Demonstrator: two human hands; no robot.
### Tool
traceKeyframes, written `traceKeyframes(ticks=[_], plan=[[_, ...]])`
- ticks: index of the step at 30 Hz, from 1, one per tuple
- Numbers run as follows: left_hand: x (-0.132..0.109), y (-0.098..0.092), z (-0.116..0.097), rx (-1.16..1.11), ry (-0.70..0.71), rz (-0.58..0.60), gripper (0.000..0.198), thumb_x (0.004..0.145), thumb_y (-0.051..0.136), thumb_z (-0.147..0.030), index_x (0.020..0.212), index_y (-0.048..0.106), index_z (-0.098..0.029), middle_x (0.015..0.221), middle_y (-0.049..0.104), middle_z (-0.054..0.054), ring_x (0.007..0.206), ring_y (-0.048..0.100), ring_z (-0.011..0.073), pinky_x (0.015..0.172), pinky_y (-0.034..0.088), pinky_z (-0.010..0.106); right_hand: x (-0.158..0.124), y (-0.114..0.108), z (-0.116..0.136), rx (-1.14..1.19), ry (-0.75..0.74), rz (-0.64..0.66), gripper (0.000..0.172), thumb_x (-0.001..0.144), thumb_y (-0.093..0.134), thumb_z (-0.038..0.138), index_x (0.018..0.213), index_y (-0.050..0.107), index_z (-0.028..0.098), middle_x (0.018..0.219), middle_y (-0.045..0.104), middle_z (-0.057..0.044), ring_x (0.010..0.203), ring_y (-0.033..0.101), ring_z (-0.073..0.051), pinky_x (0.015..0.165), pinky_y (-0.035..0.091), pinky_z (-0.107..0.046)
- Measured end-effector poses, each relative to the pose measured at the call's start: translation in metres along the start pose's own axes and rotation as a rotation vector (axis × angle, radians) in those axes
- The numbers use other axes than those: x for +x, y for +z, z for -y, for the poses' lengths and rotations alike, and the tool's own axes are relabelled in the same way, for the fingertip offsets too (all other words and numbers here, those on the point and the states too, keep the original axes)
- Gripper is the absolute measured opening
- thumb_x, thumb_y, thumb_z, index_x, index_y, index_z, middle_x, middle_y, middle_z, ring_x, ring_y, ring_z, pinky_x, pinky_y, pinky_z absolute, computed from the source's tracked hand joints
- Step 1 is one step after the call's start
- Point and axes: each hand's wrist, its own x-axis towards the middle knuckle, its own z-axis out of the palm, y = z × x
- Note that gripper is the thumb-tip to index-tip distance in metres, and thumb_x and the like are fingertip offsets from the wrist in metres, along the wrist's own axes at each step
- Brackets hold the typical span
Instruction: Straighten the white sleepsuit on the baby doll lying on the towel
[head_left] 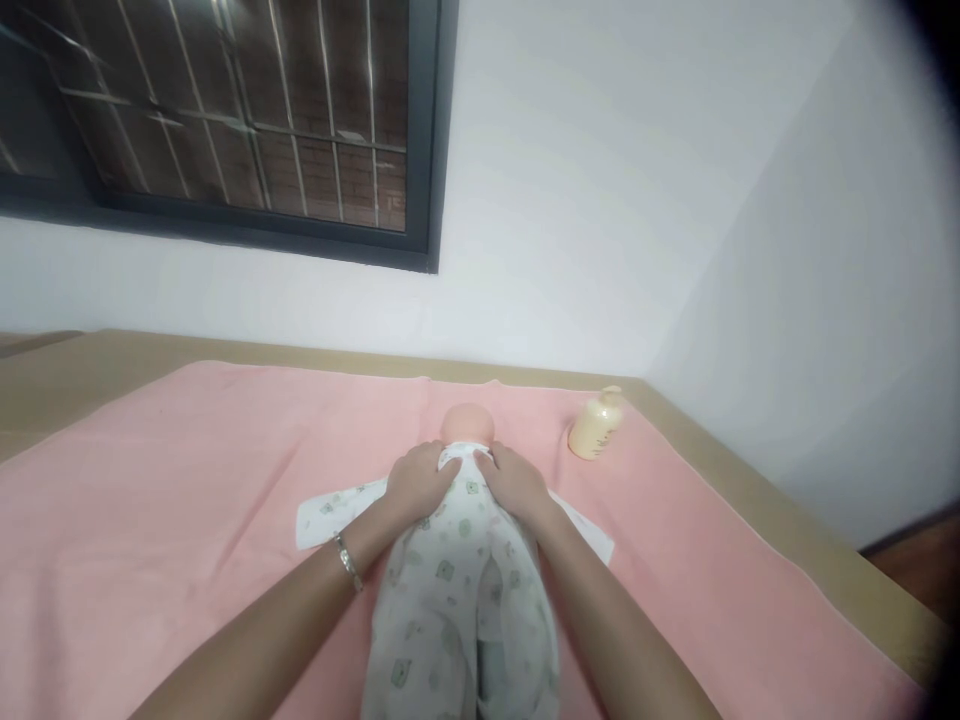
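At mid-width on the pink towel, I see the left hand and right hand clamped on the neck of the printed outfit, fingers partly hidden. It covers the doll, lying lengthwise, head pointing to the towel's far edge. On the towel's far right, the pump bottle carries lettering too small for me to read. Moving room is wider on the towel's left; tan surface borders its far edge.
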Motion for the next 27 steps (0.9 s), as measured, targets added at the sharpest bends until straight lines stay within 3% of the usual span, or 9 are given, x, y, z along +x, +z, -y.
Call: traceKeyframes(ticks=[23, 27], plan=[[0.0006, 0.0006, 0.0016, 0.018, 0.010, 0.003, 0.035, 0.090, 0.032, -0.047, 0.086, 0.056, -0.020, 0.092, 0.064, 0.007, 0.084, 0.058, 0.0226, 0.070, 0.041, 0.032, -0.0006, -0.0006, 0.0019, -0.035, -0.011, -0.021, 0.047, 0.097, 0.020, 0.046, 0.106, 0.056, 0.017, 0.103, 0.063, -0.012, 0.090, 0.057, -0.024, 0.072, 0.037, -0.031], [-0.0001, -0.0001, 0.0013, 0.005, 0.010, 0.008, 0.036, 0.090, 0.033, -0.045, 0.095, 0.058, -0.020, 0.097, 0.064, 0.008, 0.089, 0.059, 0.0234, 0.074, 0.042, 0.032, -0.0013, -0.0016, 0.0025, -0.034, -0.014, -0.019, 0.048, 0.097, 0.019, 0.045, 0.106, 0.056, 0.016, 0.103, 0.062, -0.013, 0.090, 0.057, -0.023, 0.073, 0.037, -0.031]])
